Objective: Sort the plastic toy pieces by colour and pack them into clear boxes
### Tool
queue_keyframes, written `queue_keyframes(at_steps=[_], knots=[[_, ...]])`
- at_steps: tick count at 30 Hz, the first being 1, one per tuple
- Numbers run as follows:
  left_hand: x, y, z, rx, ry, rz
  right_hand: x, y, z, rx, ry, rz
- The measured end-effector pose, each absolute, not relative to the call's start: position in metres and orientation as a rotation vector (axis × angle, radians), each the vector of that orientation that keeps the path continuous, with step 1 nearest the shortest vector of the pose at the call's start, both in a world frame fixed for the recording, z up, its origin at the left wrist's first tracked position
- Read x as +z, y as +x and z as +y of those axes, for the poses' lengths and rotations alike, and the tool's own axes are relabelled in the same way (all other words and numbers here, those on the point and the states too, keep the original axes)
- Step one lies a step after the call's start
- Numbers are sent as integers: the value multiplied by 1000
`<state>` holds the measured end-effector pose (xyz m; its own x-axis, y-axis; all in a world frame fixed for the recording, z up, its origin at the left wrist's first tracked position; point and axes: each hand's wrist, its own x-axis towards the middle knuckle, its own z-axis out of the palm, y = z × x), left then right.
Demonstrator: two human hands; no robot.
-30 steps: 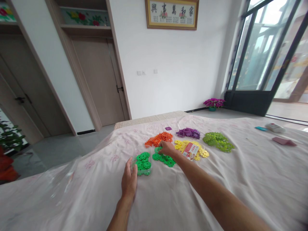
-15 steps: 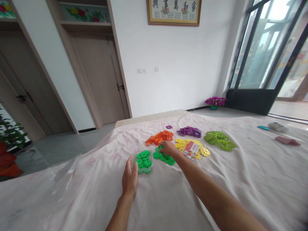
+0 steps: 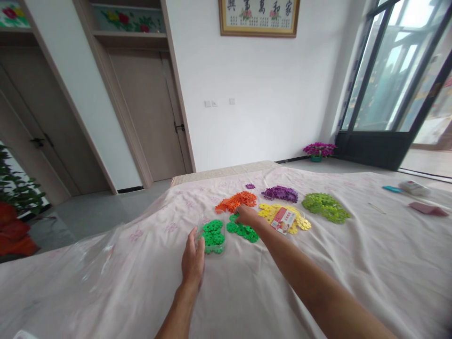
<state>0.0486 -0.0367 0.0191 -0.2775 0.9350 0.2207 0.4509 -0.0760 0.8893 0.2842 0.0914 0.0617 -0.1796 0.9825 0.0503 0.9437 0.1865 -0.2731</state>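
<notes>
My left hand (image 3: 193, 252) is closed around the near left side of a clear plastic box (image 3: 221, 248). Green flower-shaped plastic discs (image 3: 213, 232) lie heaped inside it. Just right of the box, my right hand (image 3: 246, 215) reaches down into a loose pile of green discs (image 3: 247, 232), its fingers pinched on a green disc at the far edge. Its fingertips are partly hidden. Beyond the hands lies a pile of orange pieces (image 3: 237, 201). Yellow discs (image 3: 265, 211) sit right of my right hand, under a clear lid with a printed label (image 3: 283, 220).
Purple pieces (image 3: 281, 193) and light green pieces (image 3: 326, 206) form piles at the back right; a single purple piece (image 3: 250, 186) lies apart. Clear plastic film (image 3: 95, 254) covers the left of the cloth (image 3: 240, 296). A pink cloth (image 3: 428, 208) lies far right.
The whole scene has shifted slightly to the right in view. My left hand keeps its hold on the box, and my right hand stays at the loose green discs.
</notes>
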Motion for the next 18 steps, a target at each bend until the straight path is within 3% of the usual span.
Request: queue_keyframes(at_steps=[12, 18], knots=[[19, 48, -36, 1323, 1495, 1733, 72, 272, 75, 160, -1776, -2229], [22, 49, -36, 1332, 1510, 1729, 96, 246, 60, 231, -1498, -2026]])
